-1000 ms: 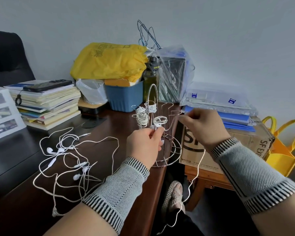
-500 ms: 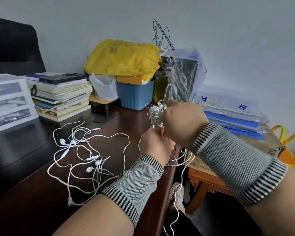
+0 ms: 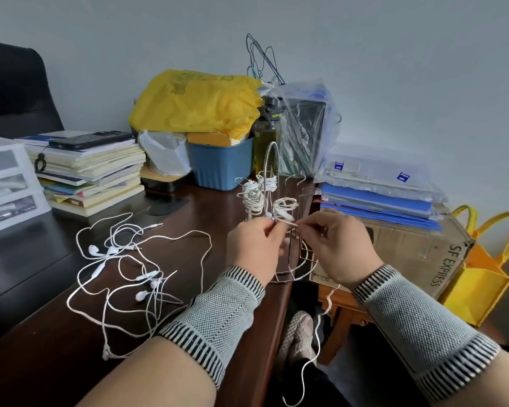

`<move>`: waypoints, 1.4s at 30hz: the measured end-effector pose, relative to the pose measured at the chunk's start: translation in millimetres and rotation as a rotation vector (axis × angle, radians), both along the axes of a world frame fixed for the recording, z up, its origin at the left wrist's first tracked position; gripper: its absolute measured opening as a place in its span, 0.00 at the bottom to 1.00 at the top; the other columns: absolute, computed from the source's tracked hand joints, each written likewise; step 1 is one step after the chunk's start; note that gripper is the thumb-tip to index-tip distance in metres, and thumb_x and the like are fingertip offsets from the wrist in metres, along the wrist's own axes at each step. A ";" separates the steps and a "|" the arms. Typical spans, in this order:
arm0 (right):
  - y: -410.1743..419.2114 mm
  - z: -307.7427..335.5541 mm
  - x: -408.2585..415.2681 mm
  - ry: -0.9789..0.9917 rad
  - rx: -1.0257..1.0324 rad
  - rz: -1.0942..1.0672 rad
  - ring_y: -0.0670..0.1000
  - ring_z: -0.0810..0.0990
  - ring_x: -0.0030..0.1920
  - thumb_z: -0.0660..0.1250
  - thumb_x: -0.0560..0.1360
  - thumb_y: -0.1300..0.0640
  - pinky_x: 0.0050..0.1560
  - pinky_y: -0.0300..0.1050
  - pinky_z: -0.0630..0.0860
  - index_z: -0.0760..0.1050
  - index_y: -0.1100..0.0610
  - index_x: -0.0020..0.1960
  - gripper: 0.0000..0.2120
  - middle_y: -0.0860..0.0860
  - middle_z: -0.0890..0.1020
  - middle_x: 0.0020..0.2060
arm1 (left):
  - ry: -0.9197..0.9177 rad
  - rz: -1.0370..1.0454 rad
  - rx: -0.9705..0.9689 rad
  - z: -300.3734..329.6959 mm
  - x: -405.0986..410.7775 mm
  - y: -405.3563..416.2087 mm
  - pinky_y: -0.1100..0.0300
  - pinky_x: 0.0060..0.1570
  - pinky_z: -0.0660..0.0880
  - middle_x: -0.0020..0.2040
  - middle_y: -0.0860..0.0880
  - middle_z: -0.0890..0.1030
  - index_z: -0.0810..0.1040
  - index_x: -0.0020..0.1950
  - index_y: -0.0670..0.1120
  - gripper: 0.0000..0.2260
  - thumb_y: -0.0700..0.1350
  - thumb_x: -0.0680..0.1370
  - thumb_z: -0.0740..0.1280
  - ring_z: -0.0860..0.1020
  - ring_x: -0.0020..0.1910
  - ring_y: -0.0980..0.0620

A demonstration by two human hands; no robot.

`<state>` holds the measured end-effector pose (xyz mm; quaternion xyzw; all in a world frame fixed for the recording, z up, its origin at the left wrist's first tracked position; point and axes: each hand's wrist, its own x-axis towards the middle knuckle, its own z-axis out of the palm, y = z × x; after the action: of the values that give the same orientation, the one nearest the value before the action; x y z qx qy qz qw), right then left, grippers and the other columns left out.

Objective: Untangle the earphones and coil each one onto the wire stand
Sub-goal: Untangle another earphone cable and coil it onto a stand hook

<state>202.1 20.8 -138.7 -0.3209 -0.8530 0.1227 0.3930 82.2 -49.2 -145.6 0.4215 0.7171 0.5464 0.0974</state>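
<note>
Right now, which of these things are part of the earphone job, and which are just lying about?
In the job: wire stand; earphone cord pinched by left hand and right hand; tangled earphones; coiled earphones.

Lying about: books; yellow bag; blue bin; cardboard box.

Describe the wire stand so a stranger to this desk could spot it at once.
Start at the blue tub under the yellow bag at the back of the dark wooden desk. Just in front, near the desk's right edge, stands the wire stand. It alone is bare metal, with a tall arched loop and white cords wound on its hooks.
</note>
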 end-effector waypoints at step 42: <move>-35.5 55.4 -34.9 -0.532 0.481 -0.004 0.53 0.77 0.39 0.62 0.76 0.54 0.35 0.43 0.66 0.79 0.54 0.44 0.08 0.49 0.72 0.42 | 0.085 0.083 -0.111 -0.7 -5.7 0.6 0.61 0.30 0.64 0.25 0.51 0.75 0.70 0.25 0.48 0.19 0.41 0.75 0.66 0.67 0.24 0.59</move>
<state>167.2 -14.6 -83.4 -0.2417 -0.9292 -0.1700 0.2218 76.6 -48.6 -146.3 0.4082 0.7667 0.4909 0.0676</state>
